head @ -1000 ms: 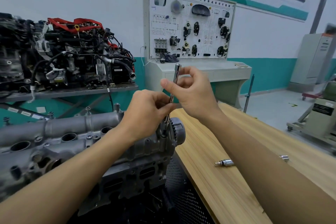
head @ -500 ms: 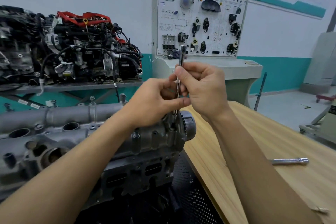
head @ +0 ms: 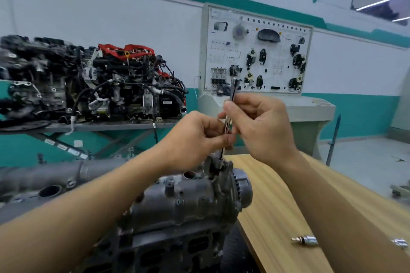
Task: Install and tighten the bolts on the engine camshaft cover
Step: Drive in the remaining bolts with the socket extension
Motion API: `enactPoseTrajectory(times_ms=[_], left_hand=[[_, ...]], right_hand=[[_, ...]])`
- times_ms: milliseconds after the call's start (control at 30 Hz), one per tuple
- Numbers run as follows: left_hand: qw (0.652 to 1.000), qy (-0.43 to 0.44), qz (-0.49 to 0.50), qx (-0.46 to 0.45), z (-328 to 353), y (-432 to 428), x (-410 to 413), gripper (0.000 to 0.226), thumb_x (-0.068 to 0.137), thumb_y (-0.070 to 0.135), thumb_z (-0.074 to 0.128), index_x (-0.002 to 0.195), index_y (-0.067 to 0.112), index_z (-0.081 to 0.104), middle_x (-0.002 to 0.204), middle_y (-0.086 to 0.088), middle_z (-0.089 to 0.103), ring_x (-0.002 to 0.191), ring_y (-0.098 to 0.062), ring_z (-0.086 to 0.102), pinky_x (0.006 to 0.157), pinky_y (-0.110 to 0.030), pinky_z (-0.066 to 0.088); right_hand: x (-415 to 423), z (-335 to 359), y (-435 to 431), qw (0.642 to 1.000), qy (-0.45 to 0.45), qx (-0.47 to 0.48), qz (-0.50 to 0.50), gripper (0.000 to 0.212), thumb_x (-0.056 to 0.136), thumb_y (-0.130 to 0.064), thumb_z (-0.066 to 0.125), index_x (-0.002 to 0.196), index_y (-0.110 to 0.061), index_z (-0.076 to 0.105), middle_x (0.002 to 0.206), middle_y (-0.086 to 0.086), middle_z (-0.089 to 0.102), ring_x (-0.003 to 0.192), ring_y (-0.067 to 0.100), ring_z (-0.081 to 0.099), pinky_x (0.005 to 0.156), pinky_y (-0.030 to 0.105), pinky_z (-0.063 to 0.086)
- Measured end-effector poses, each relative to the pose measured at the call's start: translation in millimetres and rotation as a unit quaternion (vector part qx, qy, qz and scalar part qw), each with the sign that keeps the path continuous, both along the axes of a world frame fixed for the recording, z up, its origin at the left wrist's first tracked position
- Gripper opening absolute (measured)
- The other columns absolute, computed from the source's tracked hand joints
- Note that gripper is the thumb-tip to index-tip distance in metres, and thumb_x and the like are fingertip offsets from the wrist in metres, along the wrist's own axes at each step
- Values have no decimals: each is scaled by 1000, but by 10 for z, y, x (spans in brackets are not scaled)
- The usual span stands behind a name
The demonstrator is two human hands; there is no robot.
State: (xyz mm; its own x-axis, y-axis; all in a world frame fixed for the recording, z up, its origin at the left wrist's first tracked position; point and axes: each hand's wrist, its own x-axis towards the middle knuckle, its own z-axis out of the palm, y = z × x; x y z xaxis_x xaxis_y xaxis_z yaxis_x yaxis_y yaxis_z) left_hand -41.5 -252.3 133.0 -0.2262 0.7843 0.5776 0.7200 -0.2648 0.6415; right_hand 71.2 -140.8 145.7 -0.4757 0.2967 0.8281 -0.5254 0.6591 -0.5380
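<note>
Both hands on the tool, seen from my head; my right hand [head: 261,126] pinches the upper shaft of the driver bar [head: 232,92] between thumb and curled fingers; my left hand [head: 195,137], just left of it and lower, pinches the lower shaft with its fingertips; the two hands almost touch. The bar stands nearly upright, its top end clear above my right hand; its lower tip meets the top of the camshaft cover [head: 184,204] at the cover's right end; my fingers and the casting's lugs stand in the way, so I cannot tell whether a bolt sits under the tip. The cover lies lengthwise from left to right below my forearms, which cross over much of it; a toothed wheel [head: 240,186] closes its right end. Right of the cover runs the wooden table [head: 277,210]; on it, near and to the right, lie a small metal socket [head: 305,240] and, at my right forearm's edge, a second metal piece [head: 400,243], partly hidden. Far left, an assembled engine [head: 111,86] with red parts on top sits on a grey stand; far centre, a white training panel [head: 257,55] stands on its console against the wall.
</note>
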Motion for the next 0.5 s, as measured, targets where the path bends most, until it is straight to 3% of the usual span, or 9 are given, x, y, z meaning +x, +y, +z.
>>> enactPoseTrajectory(times_ms=[100, 167, 300, 400, 500], left_hand=[[1000, -15, -3, 17, 465, -92, -163, 13, 91, 12, 71, 81, 6, 76, 79, -15, 77, 75, -18, 73, 76, -37, 61], [999, 0, 30, 14, 643, -143, -336, 18, 90, 13, 72, 79, -2, 74, 74, -18, 74, 68, -18, 72, 72, -49, 60], [992, 20, 126, 2, 488, -251, -797, 24, 86, 24, 75, 76, 2, 75, 68, -20, 71, 59, -23, 70, 63, -45, 63], [984, 22, 176, 20, 238, -338, -1140, 22, 85, 24, 78, 64, 23, 76, 60, -7, 72, 53, -17, 69, 57, -37, 61], [982, -15, 174, 68, 120, -303, -1330, 18, 86, 21, 77, 71, 11, 77, 63, -13, 72, 54, -20, 70, 58, -43, 59]], right_hand=[[-230, 388, -29, 996, 57, -43, 61, 17, 96, -10, 61, 81, -8, 69, 66, 0, 72, 40, 9, 53, 41, 20, 44], [-515, 537, -78, 993, 60, -75, 67, 19, 96, -9, 61, 78, -10, 68, 67, 3, 71, 39, 7, 52, 40, 21, 43], [-1120, 381, -179, 993, 8, -90, 71, 24, 98, -9, 59, 75, -11, 67, 69, 6, 69, 40, 1, 53, 41, 18, 42], [-1474, 225, -176, 994, -36, -49, 95, 27, 100, -10, 56, 76, -4, 67, 55, -6, 64, 38, 4, 50, 41, 20, 42], [-1654, 247, -161, 994, -51, 19, 95, 29, 100, -11, 55, 73, -7, 66, 55, -8, 64, 40, 3, 53, 45, 15, 42]])
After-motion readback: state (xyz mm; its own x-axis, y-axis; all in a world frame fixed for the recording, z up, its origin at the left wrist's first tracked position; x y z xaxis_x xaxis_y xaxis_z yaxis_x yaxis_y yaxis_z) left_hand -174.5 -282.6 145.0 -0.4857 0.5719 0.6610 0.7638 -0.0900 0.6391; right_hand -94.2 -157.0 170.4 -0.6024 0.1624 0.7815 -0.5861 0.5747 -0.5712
